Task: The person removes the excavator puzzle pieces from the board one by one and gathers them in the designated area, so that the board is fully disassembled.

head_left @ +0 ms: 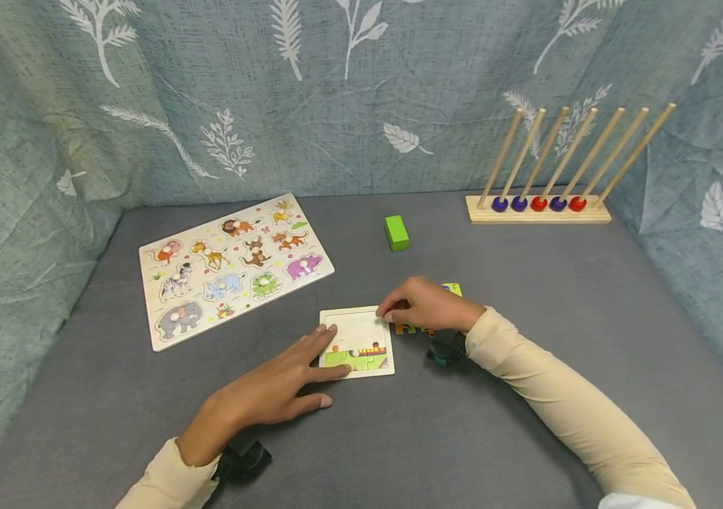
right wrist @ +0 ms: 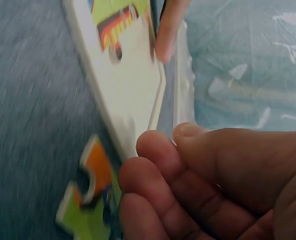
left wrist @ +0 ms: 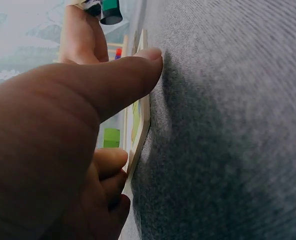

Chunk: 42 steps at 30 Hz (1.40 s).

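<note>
A small wooden jigsaw tray point(head_left: 355, 327) lies on the table, joined green pieces point(head_left: 361, 360) along its near side and bare wood above. My left hand point(head_left: 275, 385) rests with extended fingers on the tray's left part, thumb beside it on the table. Over the tray's upper right corner is my right hand point(head_left: 427, 304), fingers curled and thumb point(right wrist: 228, 147) close to the index fingertip. No piece shows between those fingertips. Loose jigsaw pieces point(right wrist: 95, 210) lie beneath the right hand, partly hidden by it; another colourful piece point(head_left: 452, 288) peeks out behind the wrist.
An animal peg puzzle board point(head_left: 253, 283) lies at the left. Behind the tray stands a green block point(head_left: 397, 233). A wooden bead stand point(head_left: 539, 218) with upright rods and red and purple beads is at the back right. Patterned curtain cloth point(head_left: 336, 106) hangs behind the grey table.
</note>
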Available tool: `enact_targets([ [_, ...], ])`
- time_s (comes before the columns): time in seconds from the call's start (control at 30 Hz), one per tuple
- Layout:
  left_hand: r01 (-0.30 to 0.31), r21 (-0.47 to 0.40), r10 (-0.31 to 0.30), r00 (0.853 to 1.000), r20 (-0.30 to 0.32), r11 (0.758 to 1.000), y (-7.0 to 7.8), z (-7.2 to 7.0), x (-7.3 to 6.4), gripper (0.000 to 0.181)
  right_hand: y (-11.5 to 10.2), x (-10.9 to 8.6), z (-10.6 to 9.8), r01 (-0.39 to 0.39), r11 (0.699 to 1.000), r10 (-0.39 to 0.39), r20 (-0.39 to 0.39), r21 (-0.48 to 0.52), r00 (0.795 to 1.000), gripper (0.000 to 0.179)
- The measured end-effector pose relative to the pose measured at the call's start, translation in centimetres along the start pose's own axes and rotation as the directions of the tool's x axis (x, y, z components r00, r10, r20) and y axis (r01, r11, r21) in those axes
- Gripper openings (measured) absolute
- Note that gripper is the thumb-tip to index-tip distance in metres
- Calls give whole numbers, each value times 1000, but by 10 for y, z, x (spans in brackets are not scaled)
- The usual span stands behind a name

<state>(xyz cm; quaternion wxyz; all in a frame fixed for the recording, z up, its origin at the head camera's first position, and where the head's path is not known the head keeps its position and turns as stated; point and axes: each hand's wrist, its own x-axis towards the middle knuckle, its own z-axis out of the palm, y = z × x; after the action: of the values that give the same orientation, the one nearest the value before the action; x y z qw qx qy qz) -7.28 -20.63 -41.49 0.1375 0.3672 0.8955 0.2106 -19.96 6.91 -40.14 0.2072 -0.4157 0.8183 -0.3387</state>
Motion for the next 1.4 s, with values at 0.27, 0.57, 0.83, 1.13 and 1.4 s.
enact_targets([
  [0.27,4,-3,-4,1000,13,1000,-2,0,1,48,-9,11,10,72,993,-76,41,98,996,16],
  [0.57,6,-27,-5,1000,28,1000,-2,0,0,47,-15,17,20,79,983,-93,79,166,993,17],
  [0.83,0,-42,1,1000,12,999,-2,0,0,45,-21,22,28,100,979,-119,105,176,987,18],
  [1.13,-3,-23,2,999,-32,1000,-2,1,3,40,-23,25,34,128,973,-151,113,192,982,18],
  [1.4,-2,-25,1,999,-34,1000,-2,1,4,40,-25,27,37,114,975,-139,124,190,982,17],
])
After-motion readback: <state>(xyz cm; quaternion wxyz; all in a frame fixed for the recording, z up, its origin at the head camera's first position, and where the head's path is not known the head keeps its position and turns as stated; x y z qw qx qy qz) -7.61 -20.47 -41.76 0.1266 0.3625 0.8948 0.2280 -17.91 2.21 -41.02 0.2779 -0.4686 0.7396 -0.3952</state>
